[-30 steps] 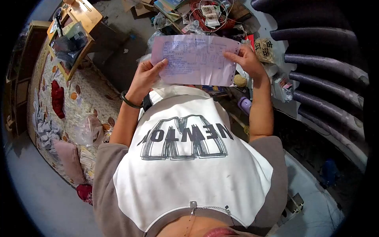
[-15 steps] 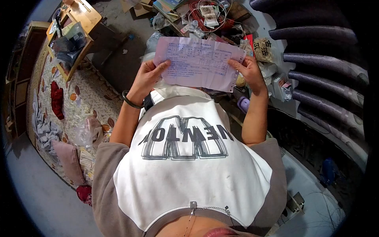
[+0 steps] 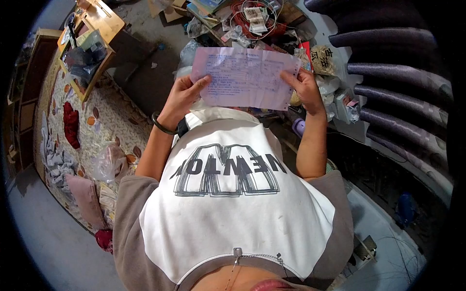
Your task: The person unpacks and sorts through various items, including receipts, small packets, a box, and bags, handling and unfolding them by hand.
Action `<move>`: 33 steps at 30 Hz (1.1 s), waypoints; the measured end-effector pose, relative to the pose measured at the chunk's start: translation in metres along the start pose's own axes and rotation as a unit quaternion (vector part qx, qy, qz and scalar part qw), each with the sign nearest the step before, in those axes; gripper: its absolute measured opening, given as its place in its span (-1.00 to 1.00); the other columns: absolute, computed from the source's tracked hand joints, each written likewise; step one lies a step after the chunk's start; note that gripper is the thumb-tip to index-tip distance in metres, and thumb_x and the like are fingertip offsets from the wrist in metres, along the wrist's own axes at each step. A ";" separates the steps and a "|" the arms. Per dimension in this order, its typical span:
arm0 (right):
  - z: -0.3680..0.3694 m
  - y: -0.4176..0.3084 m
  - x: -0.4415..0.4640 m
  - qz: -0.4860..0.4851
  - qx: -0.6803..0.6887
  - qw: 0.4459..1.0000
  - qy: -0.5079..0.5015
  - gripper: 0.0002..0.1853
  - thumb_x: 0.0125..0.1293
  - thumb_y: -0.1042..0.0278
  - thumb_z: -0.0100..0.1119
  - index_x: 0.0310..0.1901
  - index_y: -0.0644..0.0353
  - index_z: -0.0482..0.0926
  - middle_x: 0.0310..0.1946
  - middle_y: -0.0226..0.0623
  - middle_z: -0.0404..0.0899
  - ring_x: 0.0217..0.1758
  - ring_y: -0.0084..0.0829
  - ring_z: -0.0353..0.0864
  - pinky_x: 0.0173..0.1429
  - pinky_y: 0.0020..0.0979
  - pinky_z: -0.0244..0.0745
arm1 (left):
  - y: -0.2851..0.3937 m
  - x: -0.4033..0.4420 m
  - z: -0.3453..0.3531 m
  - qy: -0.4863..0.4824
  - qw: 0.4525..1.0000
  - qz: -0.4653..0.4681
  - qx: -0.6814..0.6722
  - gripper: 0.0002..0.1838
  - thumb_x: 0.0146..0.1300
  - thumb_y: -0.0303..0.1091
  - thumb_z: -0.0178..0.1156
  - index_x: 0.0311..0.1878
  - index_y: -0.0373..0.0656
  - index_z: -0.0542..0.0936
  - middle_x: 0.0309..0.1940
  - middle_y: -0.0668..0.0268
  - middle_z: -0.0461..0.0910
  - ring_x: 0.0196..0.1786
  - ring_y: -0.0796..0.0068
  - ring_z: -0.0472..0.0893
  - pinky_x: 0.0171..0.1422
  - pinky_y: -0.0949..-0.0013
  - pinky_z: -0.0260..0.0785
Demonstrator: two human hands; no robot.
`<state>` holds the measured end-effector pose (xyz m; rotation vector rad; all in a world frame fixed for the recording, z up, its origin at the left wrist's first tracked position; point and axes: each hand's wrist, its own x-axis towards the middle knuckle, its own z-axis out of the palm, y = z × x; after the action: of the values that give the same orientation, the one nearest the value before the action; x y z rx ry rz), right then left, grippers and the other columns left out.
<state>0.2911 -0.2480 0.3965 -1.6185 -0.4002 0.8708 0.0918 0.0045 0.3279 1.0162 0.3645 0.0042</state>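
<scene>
Lowered slightly since the earlier frame, the pinkish, thin paper sheet [image 3: 245,80] spans the upper middle, creased and flexible. At left, a patterned bed cover [image 3: 97,128] with brown and orange leaf shapes carries a crumpled dark-red cloth [image 3: 71,124] and a crinkled clear plastic bag [image 3: 110,162]. Further right, the left hand [image 3: 188,93], above a dark round bangle [image 3: 163,125], pinches the sheet's left end, thumb on its face. Across the sheet run bluish printed lines and a boxed table, too small to read; small holes line its right edge. Below it, a smooth white shirt [image 3: 233,218] bears bold dark letters, E, T and O among them. The right hand [image 3: 305,91] grips the sheet's right end, thumb also on top. Just beyond, at upper right, a see-through packet [image 3: 324,62] marked 古法 and 瓜 lies near glossy, folded purple-grey curtains [image 3: 398,72].
</scene>
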 end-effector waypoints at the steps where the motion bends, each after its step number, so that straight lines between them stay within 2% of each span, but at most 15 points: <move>1: 0.002 0.003 0.002 0.002 0.019 1.000 0.002 -0.73 0.31 0.38 0.21 0.00 0.30 0.58 -0.12 -0.28 0.66 -0.09 -0.54 0.60 0.08 -0.45 0.46 | 0.000 0.000 0.000 0.004 1.000 0.001 -0.006 -0.72 0.35 -0.26 0.20 -0.11 -0.32 0.64 -0.26 0.33 0.67 -0.25 0.64 0.60 -0.09 0.49 0.48; 6: 0.003 0.012 0.006 0.000 0.061 0.998 0.007 -0.71 0.34 0.35 0.18 0.03 0.29 0.56 -0.10 -0.31 0.64 -0.08 -0.54 0.60 0.09 -0.46 0.45 | 0.003 -0.001 0.005 0.029 1.000 -0.004 0.002 -0.73 0.35 -0.27 0.21 -0.11 -0.32 0.64 -0.24 0.34 0.67 -0.22 0.65 0.59 -0.08 0.49 0.47; 9: 0.008 0.010 0.006 0.007 0.085 0.996 -0.005 -0.67 0.32 0.31 0.20 0.04 0.30 0.55 -0.10 -0.32 0.64 -0.07 -0.53 0.59 0.09 -0.46 0.45 | 0.009 -0.002 0.018 0.059 0.998 0.009 0.000 -0.75 0.35 -0.25 0.20 -0.17 -0.27 0.65 -0.36 0.45 0.64 -0.35 0.73 0.53 -0.28 0.57 0.38; 11: 0.015 0.002 0.003 0.018 0.097 0.995 -0.021 -0.61 0.31 0.26 0.23 0.09 0.32 0.52 -0.07 -0.31 0.63 -0.04 -0.51 0.59 0.09 -0.45 0.46 | 0.004 -0.004 0.005 0.067 0.992 -0.032 0.102 -0.76 0.36 -0.22 0.19 -0.22 -0.22 0.65 -0.44 0.54 0.58 -0.45 0.79 0.44 -0.40 0.61 0.24; 12: 0.022 0.016 0.010 -0.035 0.120 0.990 -0.060 -0.54 0.29 0.24 0.26 0.13 0.32 0.48 -0.05 -0.30 0.61 -0.03 -0.50 0.58 0.10 -0.44 0.46 | 0.002 -0.002 0.002 0.065 0.985 -0.051 0.152 -0.76 0.36 -0.21 0.19 -0.25 -0.20 0.65 -0.49 0.58 0.55 -0.49 0.82 0.40 -0.46 0.63 0.17; 15: 0.074 0.037 0.026 -0.136 -0.026 0.986 -0.097 -0.40 0.21 0.18 0.35 0.22 0.28 0.40 0.00 -0.26 0.57 -0.01 -0.50 0.54 0.12 -0.42 0.46 | 0.002 -0.001 0.016 0.037 0.993 -0.029 0.112 -0.76 0.35 -0.19 0.19 -0.30 -0.16 0.64 -0.56 0.66 0.45 -0.55 0.86 0.29 -0.51 0.65 0.01; 17: 0.117 0.063 0.026 -0.122 0.078 0.985 -0.095 -0.40 0.19 0.19 0.37 0.21 0.23 0.41 -0.07 -0.28 0.59 -0.04 -0.55 0.53 0.10 -0.43 0.46 | -0.004 0.000 0.016 0.019 0.994 -0.044 0.099 -0.77 0.37 -0.24 0.17 -0.33 -0.18 0.62 -0.56 0.66 0.43 -0.55 0.86 0.26 -0.52 0.63 0.00; 22: 0.140 0.066 0.030 -0.070 0.059 0.989 -0.115 -0.61 0.21 0.20 0.32 -0.04 0.28 0.53 -0.24 -0.26 0.63 -0.15 -0.55 0.55 -0.06 -0.42 0.48 | -0.036 0.002 0.006 0.000 0.992 -0.017 0.126 -0.87 0.33 -0.42 0.17 -0.31 -0.27 0.60 -0.51 0.63 0.46 -0.47 0.86 0.32 -0.46 0.64 0.11; 23: 0.141 0.072 0.033 -0.097 0.044 0.993 -0.044 -0.76 0.24 0.27 0.30 -0.23 0.28 0.55 -0.39 -0.43 0.59 -0.33 -0.63 0.52 -0.20 -0.46 0.48 | -0.032 0.001 0.005 -0.025 0.987 -0.069 0.141 -0.89 0.32 -0.45 0.19 -0.20 -0.29 0.64 -0.50 0.65 0.46 -0.46 0.87 0.32 -0.45 0.64 0.13; 26: 0.119 0.114 0.057 -0.040 0.099 0.994 0.031 -0.79 0.19 0.32 0.30 -0.29 0.29 0.54 -0.44 -0.40 0.58 -0.39 -0.60 0.52 -0.29 -0.41 0.49 | -0.015 0.002 0.035 0.067 0.979 -0.094 0.167 -0.74 0.35 -0.34 0.18 0.03 -0.26 0.62 -0.40 0.59 0.54 -0.42 0.90 0.36 -0.42 0.68 0.12; 28: 0.077 0.148 0.077 -0.134 -0.085 0.979 0.125 -0.79 0.11 0.35 0.28 -0.28 0.28 0.53 -0.48 -0.35 0.56 -0.44 -0.53 0.54 -0.34 -0.38 0.49 | -0.009 0.004 0.026 0.099 0.978 -0.093 0.157 -0.70 0.37 -0.31 0.16 0.08 -0.24 0.60 -0.23 0.47 0.62 -0.26 0.80 0.49 -0.23 0.65 0.29; 30: 0.032 0.202 0.100 -0.094 -0.133 0.961 0.222 -0.73 0.07 0.30 0.27 -0.24 0.29 0.54 -0.44 -0.24 0.59 -0.39 -0.38 0.60 -0.27 -0.31 0.51 | -0.007 0.002 0.025 0.169 0.974 -0.055 0.141 -0.70 0.37 -0.29 0.16 0.07 -0.24 0.61 -0.10 0.38 0.64 -0.14 0.72 0.54 -0.09 0.61 0.36; 31: 0.008 0.236 0.109 -0.067 -0.168 0.951 0.252 -0.70 0.05 0.28 0.28 -0.20 0.23 0.53 -0.37 -0.14 0.61 -0.29 -0.21 0.62 -0.20 -0.20 0.50 | -0.010 0.001 0.018 0.194 0.971 -0.059 0.126 -0.70 0.38 -0.28 0.15 0.07 -0.24 0.61 0.06 0.29 0.60 0.03 0.61 0.54 0.10 0.54 0.36; 32: -0.013 0.263 0.115 -0.037 -0.202 0.938 0.280 -0.66 0.02 0.26 0.29 -0.16 0.18 0.52 -0.29 -0.05 0.63 -0.20 -0.04 0.63 -0.13 -0.09 0.49 | -0.013 0.000 0.017 0.211 0.968 -0.039 0.131 -0.70 0.38 -0.28 0.15 0.07 -0.24 0.60 0.05 0.29 0.61 0.02 0.62 0.55 0.09 0.55 0.36; 33: -0.032 0.278 0.118 0.034 -0.248 0.929 0.272 -0.66 0.05 0.23 0.28 -0.14 0.14 0.54 -0.24 -0.08 0.64 -0.15 -0.07 0.64 -0.10 -0.13 0.50 | -0.015 -0.001 0.015 0.229 0.964 -0.019 0.136 -0.70 0.38 -0.28 0.16 0.07 -0.24 0.60 0.05 0.29 0.61 0.01 0.62 0.55 0.09 0.55 0.36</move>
<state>0.3363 -0.2580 0.0962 -2.2665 -0.1733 0.3421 0.0934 -0.0164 0.3230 1.2791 0.8243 0.1616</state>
